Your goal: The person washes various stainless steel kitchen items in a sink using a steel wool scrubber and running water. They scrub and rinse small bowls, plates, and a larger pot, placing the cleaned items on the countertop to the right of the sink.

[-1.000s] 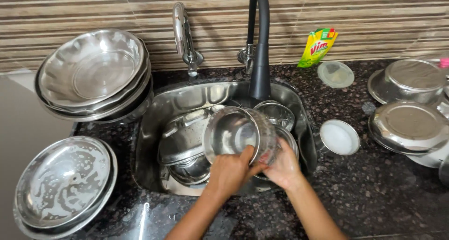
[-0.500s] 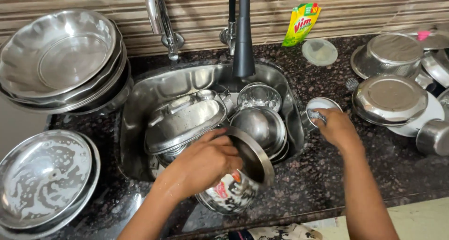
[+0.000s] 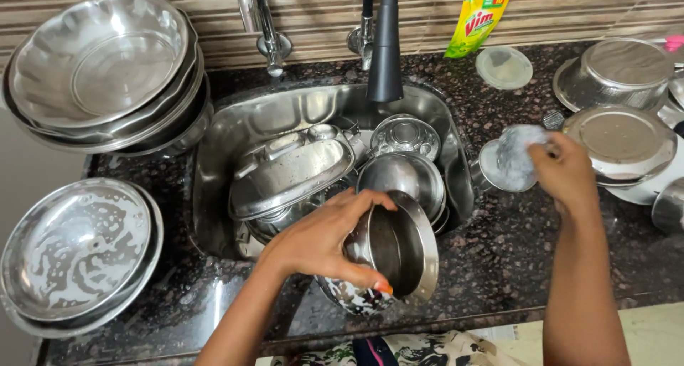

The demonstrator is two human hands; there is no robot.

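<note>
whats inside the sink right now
The sink holds a large steel lid with a handle, a small steel bowl and nested steel bowls. Whatever lies beneath the lid is mostly hidden.

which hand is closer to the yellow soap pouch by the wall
Right. The right hand is up on the counter with a scrubber, below and slightly right of the yellow soap pouch. The left hand grips a steel bowl at the sink's front edge, farther away.
</note>
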